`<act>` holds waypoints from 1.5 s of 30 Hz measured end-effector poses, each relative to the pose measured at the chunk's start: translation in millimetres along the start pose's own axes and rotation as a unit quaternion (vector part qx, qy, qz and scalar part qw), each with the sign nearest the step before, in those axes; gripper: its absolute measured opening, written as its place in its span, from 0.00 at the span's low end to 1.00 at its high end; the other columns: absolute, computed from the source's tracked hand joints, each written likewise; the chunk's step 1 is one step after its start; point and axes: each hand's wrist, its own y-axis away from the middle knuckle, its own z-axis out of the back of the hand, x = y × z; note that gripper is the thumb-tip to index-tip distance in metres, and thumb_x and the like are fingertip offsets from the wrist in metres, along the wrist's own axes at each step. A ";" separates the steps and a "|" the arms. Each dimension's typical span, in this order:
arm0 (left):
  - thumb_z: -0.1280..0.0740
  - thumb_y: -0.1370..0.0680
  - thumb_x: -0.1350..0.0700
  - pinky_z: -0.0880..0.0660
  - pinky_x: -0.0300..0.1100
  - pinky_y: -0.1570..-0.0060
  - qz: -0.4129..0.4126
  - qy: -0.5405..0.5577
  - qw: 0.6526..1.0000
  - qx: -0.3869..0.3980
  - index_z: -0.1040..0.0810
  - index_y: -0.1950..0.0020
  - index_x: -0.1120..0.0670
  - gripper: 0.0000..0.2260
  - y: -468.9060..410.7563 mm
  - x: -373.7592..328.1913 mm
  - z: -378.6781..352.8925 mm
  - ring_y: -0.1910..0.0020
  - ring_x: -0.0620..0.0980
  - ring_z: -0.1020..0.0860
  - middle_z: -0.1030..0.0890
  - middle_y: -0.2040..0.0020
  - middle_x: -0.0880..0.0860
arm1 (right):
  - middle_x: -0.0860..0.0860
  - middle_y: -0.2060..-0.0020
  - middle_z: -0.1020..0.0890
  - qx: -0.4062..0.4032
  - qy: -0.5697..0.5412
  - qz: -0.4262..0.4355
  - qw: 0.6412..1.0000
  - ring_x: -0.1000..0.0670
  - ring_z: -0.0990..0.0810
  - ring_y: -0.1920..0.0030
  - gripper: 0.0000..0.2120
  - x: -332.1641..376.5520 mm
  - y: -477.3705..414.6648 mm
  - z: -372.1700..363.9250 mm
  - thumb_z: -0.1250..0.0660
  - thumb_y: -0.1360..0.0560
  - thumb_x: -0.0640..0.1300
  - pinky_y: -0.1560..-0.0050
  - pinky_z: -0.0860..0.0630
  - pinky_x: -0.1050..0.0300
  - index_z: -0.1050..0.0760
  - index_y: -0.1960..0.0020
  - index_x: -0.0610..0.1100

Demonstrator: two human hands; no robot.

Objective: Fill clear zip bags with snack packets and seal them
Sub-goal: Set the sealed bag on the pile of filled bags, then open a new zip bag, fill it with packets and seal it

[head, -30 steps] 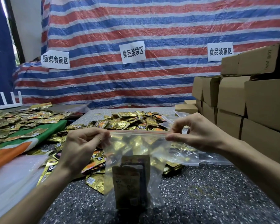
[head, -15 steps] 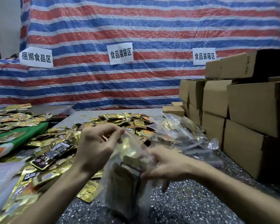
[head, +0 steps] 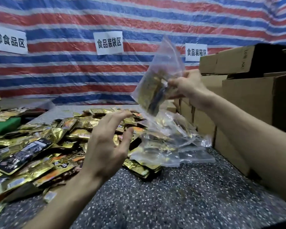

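Note:
My right hand (head: 186,85) grips a clear zip bag (head: 158,80) with gold and dark snack packets inside, held up in the air at the right, tilted, above a heap of other filled clear bags (head: 168,146). My left hand (head: 107,146) hovers open with fingers spread over the loose pile of gold snack packets (head: 56,139) on the speckled table (head: 155,199). It holds nothing.
Stacked cardboard boxes (head: 248,100) line the right side of the table. A striped red, blue and white tarp (head: 89,71) with white paper signs hangs behind. A green sheet (head: 2,126) with more packets lies at the far left.
My left hand has let go of the bag and opened. My right hand has lifted the filled bag up and to the right, over the heap of bags.

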 end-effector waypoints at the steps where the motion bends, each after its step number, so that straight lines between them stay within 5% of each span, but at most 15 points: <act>1: 0.35 0.22 0.52 0.27 0.51 0.37 0.002 0.006 1.000 0.006 0.24 0.35 0.52 0.16 0.1 1.7 -4.5 0.39 0.43 0.26 0.23 0.39 0.45 | 0.48 0.67 0.16 -0.036 0.046 0.037 0.998 0.49 0.15 0.68 0.10 -5.4 -12.7 -2.9 0.27 0.25 0.42 0.68 0.18 0.57 0.19 0.65 0.44; 3: 0.35 0.22 0.52 0.25 0.51 0.39 0.003 0.014 1.000 0.014 0.22 0.37 0.52 0.14 1.1 5.2 -12.5 0.40 0.42 0.25 0.21 0.40 0.45 | 0.54 0.74 0.21 -0.088 0.154 0.093 0.980 0.52 0.21 0.70 0.18 -20.0 -25.8 -10.3 0.29 0.24 0.45 0.74 0.28 0.65 0.23 0.72 0.46; 5: 0.36 0.22 0.51 0.25 0.52 0.40 0.012 0.015 0.999 0.028 0.21 0.38 0.51 0.14 2.3 7.8 -19.1 0.41 0.42 0.24 0.21 0.41 0.43 | 0.49 0.68 0.19 -0.079 0.240 0.099 0.963 0.49 0.21 0.64 0.13 -43.9 -34.0 -20.4 0.31 0.24 0.41 0.69 0.28 0.61 0.21 0.68 0.45; 8: 0.37 0.22 0.49 0.25 0.51 0.40 0.030 0.017 0.998 0.046 0.21 0.41 0.48 0.12 6.5 11.7 -26.0 0.42 0.40 0.24 0.22 0.44 0.40 | 0.42 0.54 0.18 0.066 0.354 -0.049 0.932 0.44 0.18 0.54 0.04 -88.2 -38.1 -31.7 0.32 0.26 0.41 0.60 0.22 0.54 0.22 0.56 0.40; 12: 0.37 0.23 0.49 0.26 0.50 0.40 0.039 0.008 0.997 0.070 0.23 0.44 0.41 0.09 13.6 19.4 -29.8 0.42 0.35 0.26 0.25 0.46 0.31 | 0.42 0.47 0.20 0.148 0.333 -0.196 0.910 0.42 0.19 0.49 0.21 -114.1 -37.0 -31.1 0.32 0.29 0.50 0.48 0.20 0.48 0.25 0.42 0.39; 15: 0.37 0.23 0.48 0.27 0.48 0.38 0.053 0.010 0.996 0.075 0.25 0.45 0.37 0.09 17.4 26.3 -30.4 0.42 0.35 0.26 0.24 0.45 0.32 | 0.41 0.40 0.23 0.149 0.353 -0.181 0.906 0.43 0.22 0.45 0.27 -105.4 -39.3 -27.8 0.31 0.29 0.54 0.48 0.23 0.49 0.29 0.35 0.40; 18: 0.33 0.20 0.52 0.26 0.45 0.41 0.075 0.027 0.995 0.068 0.24 0.45 0.38 0.09 22.2 32.8 -29.2 0.42 0.35 0.25 0.23 0.44 0.35 | 0.41 0.29 0.31 0.061 0.430 -0.064 0.899 0.38 0.34 0.29 0.30 -90.2 -22.4 -36.9 0.34 0.28 0.53 0.29 0.39 0.35 0.33 0.28 0.45; 20: 0.32 0.21 0.55 0.26 0.43 0.44 0.096 0.031 0.993 0.055 0.22 0.43 0.41 0.10 26.6 37.0 -27.0 0.42 0.33 0.26 0.23 0.44 0.35 | 0.44 0.32 0.28 -0.016 0.375 0.079 0.923 0.43 0.34 0.31 0.26 -76.3 6.5 -53.4 0.36 0.29 0.49 0.29 0.39 0.39 0.29 0.32 0.46; 23: 0.32 0.21 0.55 0.27 0.38 0.49 0.126 0.046 0.990 0.030 0.21 0.43 0.43 0.09 32.6 41.7 -20.9 0.44 0.31 0.26 0.23 0.46 0.34 | 0.51 0.45 0.23 -0.003 0.211 0.183 0.960 0.54 0.29 0.44 0.16 -66.2 60.8 -88.4 0.37 0.31 0.46 0.43 0.32 0.61 0.23 0.44 0.46; 25: 0.32 0.21 0.55 0.28 0.35 0.54 0.152 0.058 0.987 0.015 0.21 0.43 0.44 0.09 37.8 44.4 -13.7 0.47 0.33 0.24 0.21 0.46 0.36 | 0.54 0.48 0.22 0.049 0.117 0.159 0.979 0.57 0.26 0.49 0.09 -70.0 91.2 -112.5 0.35 0.28 0.44 0.49 0.31 0.66 0.23 0.48 0.47; 31: 0.32 0.21 0.56 0.24 0.37 0.55 0.196 -0.009 0.981 0.010 0.22 0.44 0.45 0.08 65.1 64.1 27.1 0.51 0.37 0.22 0.21 0.51 0.35 | 0.54 0.47 0.18 0.120 -0.025 0.082 0.989 0.56 0.20 0.51 0.07 -104.7 154.9 -160.5 0.31 0.24 0.41 0.52 0.21 0.53 0.23 0.54 0.53; 33: 0.32 0.21 0.56 0.24 0.40 0.50 0.198 -0.063 0.978 0.017 0.22 0.44 0.44 0.08 77.6 74.7 44.4 0.48 0.36 0.23 0.22 0.49 0.35 | 0.53 0.44 0.18 0.137 -0.044 0.082 0.986 0.58 0.19 0.52 0.09 -117.8 169.1 -163.4 0.31 0.23 0.39 0.55 0.22 0.59 0.23 0.54 0.54; 35: 0.31 0.21 0.56 0.26 0.42 0.45 0.188 -0.147 0.971 0.014 0.21 0.43 0.47 0.08 90.4 88.1 64.3 0.46 0.38 0.25 0.21 0.47 0.39 | 0.58 0.52 0.18 0.159 -0.039 0.106 0.981 0.60 0.20 0.54 0.12 -125.8 173.7 -163.6 0.30 0.24 0.36 0.58 0.26 0.68 0.22 0.54 0.54; 40: 0.32 0.22 0.55 0.31 0.50 0.37 0.252 -0.332 0.909 0.019 0.20 0.40 0.48 0.11 106.8 125.2 126.3 0.41 0.47 0.26 0.19 0.41 0.48 | 0.62 0.56 0.18 0.169 -0.076 0.088 0.979 0.58 0.20 0.56 0.13 -129.9 169.3 -159.7 0.29 0.25 0.36 0.57 0.26 0.60 0.21 0.54 0.55; 45: 0.37 0.22 0.50 0.36 0.49 0.36 0.383 -0.564 0.730 0.053 0.29 0.30 0.56 0.22 111.8 166.2 196.4 0.34 0.57 0.29 0.25 0.33 0.57 | 0.62 0.57 0.18 0.180 -0.084 0.081 0.977 0.58 0.20 0.57 0.13 -131.8 168.1 -158.6 0.30 0.25 0.34 0.58 0.26 0.58 0.20 0.55 0.53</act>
